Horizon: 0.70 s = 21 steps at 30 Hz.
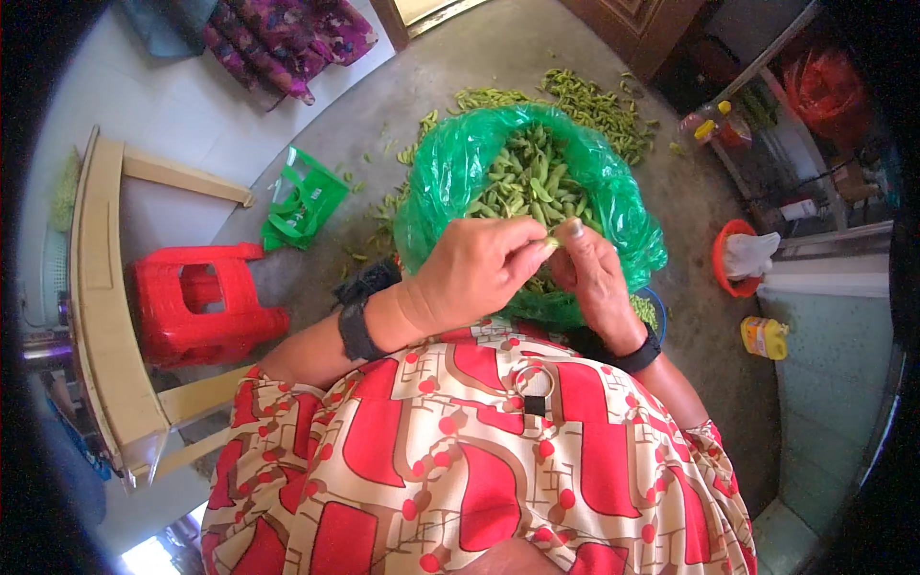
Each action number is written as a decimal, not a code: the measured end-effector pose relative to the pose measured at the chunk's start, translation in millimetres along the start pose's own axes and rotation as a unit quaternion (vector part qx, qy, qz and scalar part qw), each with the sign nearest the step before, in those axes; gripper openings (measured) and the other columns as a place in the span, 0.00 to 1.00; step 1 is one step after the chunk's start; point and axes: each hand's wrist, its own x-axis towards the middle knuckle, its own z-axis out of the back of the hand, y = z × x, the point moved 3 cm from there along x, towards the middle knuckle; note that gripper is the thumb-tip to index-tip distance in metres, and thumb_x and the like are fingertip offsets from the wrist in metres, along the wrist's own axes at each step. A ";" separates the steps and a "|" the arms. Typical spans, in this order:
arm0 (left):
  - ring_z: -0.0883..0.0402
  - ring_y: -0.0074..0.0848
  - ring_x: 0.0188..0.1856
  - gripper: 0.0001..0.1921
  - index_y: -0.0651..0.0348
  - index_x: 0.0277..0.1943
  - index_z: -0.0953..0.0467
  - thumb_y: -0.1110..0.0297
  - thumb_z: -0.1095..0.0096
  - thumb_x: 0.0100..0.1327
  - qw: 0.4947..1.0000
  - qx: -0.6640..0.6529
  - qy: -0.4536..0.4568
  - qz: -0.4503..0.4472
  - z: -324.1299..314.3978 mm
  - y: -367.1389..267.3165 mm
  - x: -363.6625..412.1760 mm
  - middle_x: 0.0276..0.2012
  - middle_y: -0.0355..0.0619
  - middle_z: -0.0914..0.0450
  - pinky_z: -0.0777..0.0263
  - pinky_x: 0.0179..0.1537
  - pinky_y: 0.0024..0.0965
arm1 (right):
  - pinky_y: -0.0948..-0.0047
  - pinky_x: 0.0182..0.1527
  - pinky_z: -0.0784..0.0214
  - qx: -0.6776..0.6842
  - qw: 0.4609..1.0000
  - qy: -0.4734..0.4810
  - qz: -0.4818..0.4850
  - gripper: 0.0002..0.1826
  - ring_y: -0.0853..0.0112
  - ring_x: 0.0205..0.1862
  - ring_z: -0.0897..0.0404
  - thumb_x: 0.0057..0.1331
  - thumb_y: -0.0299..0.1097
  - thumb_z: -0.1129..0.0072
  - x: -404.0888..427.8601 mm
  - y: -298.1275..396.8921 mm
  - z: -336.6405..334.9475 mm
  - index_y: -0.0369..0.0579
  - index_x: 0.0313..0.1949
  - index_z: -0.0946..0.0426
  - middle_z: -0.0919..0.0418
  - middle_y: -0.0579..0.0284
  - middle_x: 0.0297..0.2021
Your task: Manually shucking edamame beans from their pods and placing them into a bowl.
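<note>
Both of my hands meet over a green plastic bag (pixel 449 162) that stands wide at the mouth. Between the fingertips is a small green bean pod (pixel 552 242), mostly covered by them. My left hand (pixel 478 266) pinches its near end with thumb and forefinger. From the other side, my right hand (pixel 591 269) grips it, thumb on top. Inside the bag lies a heap of green soybean pods (pixel 528 176). Partly hidden by my right wrist, a blue-rimmed basin (pixel 663 316) holds shelled green beans (pixel 642 310).
Loose pods (pixel 600 108) are spread over the concrete floor (pixel 489 54) behind the bag. At left are a red plastic stool (pixel 212 302), a green carry bag (pixel 305 205) and a wooden frame (pixel 108 287). A red basin (pixel 727 266) and a yellow jug (pixel 764 338) stand at right.
</note>
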 end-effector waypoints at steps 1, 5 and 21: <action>0.27 0.27 0.21 0.06 0.63 0.35 0.30 0.70 0.44 0.59 0.985 -0.107 0.066 0.117 0.1 5.2 0.9 0.21 0.43 0.28 0.35 0.21 0.28 | 0.80 0.20 0.57 -0.022 1.000 0.001 0.014 0.21 0.83 0.19 0.49 0.70 0.47 0.64 0.7 0.9 1.6 0.47 0.22 0.40 0.46 0.75 0.16; 0.38 0.11 0.19 0.09 0.57 0.33 0.32 0.63 0.53 0.65 0.819 -0.437 0.154 0.339 -9.5 11.8 -5.9 0.19 0.32 0.35 0.45 0.18 0.16 | 0.79 0.20 0.57 -0.079 0.995 0.009 0.053 0.22 0.82 0.19 0.50 0.70 0.47 0.64 -0.1 1.3 1.5 0.46 0.22 0.41 0.46 0.73 0.16; 0.42 0.09 0.18 0.09 0.58 0.34 0.30 0.63 0.52 0.65 0.669 -0.587 0.149 0.432 -16.5 18.9 -15.9 0.18 0.31 0.36 0.50 0.17 0.14 | 0.81 0.25 0.46 -0.135 0.987 0.030 0.087 0.16 0.84 0.25 0.41 0.66 0.40 0.52 -3.2 9.5 -5.9 0.43 0.25 0.34 0.37 0.72 0.20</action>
